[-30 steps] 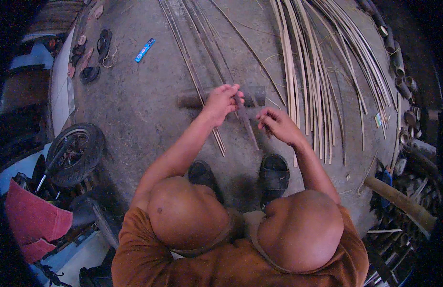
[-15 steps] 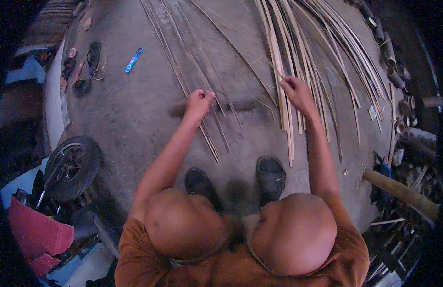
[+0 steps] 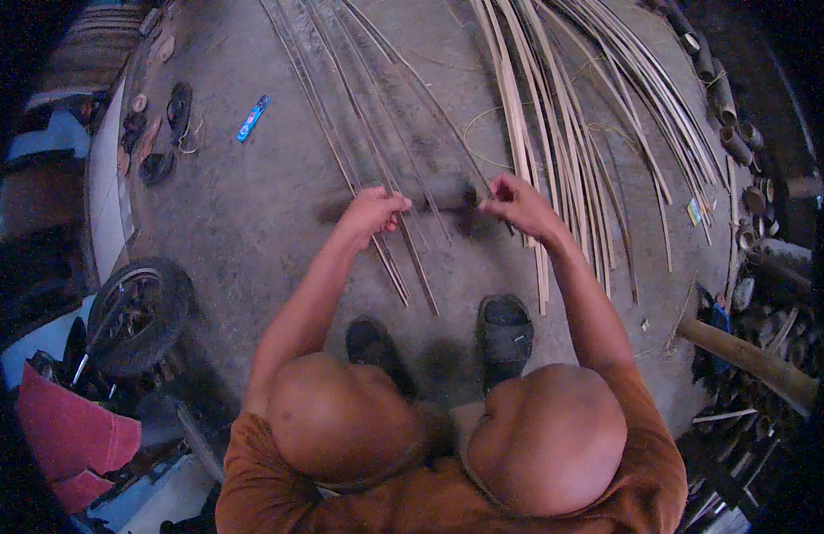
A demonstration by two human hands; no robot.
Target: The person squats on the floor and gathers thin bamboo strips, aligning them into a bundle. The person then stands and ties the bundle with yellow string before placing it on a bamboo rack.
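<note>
My left hand (image 3: 373, 214) is closed, its fingertips pinched on a thin dark bamboo strip (image 3: 363, 116) that runs from the far edge down past my hand. Other dark strips (image 3: 319, 107) pass beneath or beside that wrist. To the right, my right hand (image 3: 521, 208) pinches the near part of another dark bamboo strip (image 3: 434, 98), which slants away to the far left. Under the strips, between my hands, a short dark log (image 3: 440, 198) lies crosswise on the floor.
Pale bamboo strips (image 3: 519, 116) fan out at right, with more strips (image 3: 666, 98) beyond. A blue packet (image 3: 253, 118) lies far left. A wheel (image 3: 136, 316) and red cloth (image 3: 74, 436) are at left. Bamboo poles (image 3: 750, 360) lie right. My sandals (image 3: 505, 338) rest in front.
My right hand has moved left and nearer, from the pale strips to a dark strip it now pinches. My left hand has shifted slightly right and nearer, along with its strip.
</note>
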